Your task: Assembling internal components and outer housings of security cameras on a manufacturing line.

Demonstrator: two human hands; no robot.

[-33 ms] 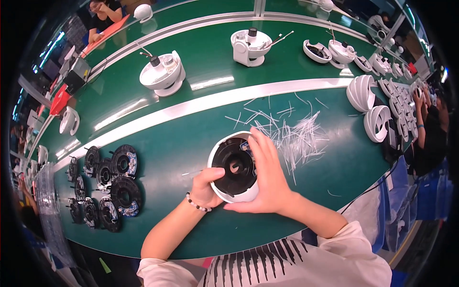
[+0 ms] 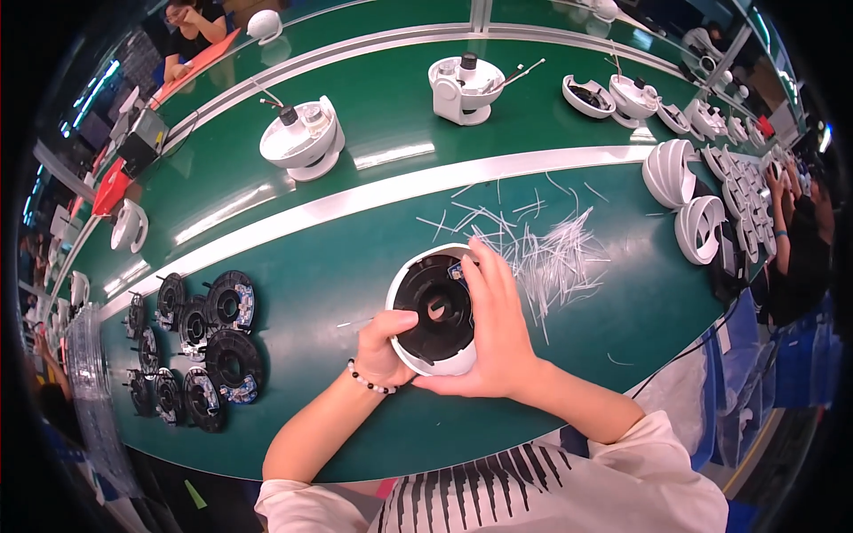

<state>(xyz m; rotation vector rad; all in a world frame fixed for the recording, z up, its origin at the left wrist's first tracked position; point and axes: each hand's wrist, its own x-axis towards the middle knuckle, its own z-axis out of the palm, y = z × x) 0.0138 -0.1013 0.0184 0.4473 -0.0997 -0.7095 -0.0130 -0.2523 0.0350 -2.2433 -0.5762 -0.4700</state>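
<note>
Both my hands hold a round white housing (image 2: 418,266) with a black disc (image 2: 435,302) set inside it, resting on the green bench (image 2: 338,266). My left hand (image 2: 384,342) grips its lower left rim, thumb pressed on the black disc; a bead bracelet circles that wrist. My right hand (image 2: 493,329) wraps the right side, fingers reaching over the top edge onto a small blue part. A scatter of thin white strips (image 2: 542,244) lies just right of the housing.
Several black discs (image 2: 200,342) lie at the left. Two white housings (image 2: 302,138) with tools stand on the far belt beyond a white rail (image 2: 373,191). White curved shells (image 2: 697,200) are stacked at the right, where another person (image 2: 804,240) works.
</note>
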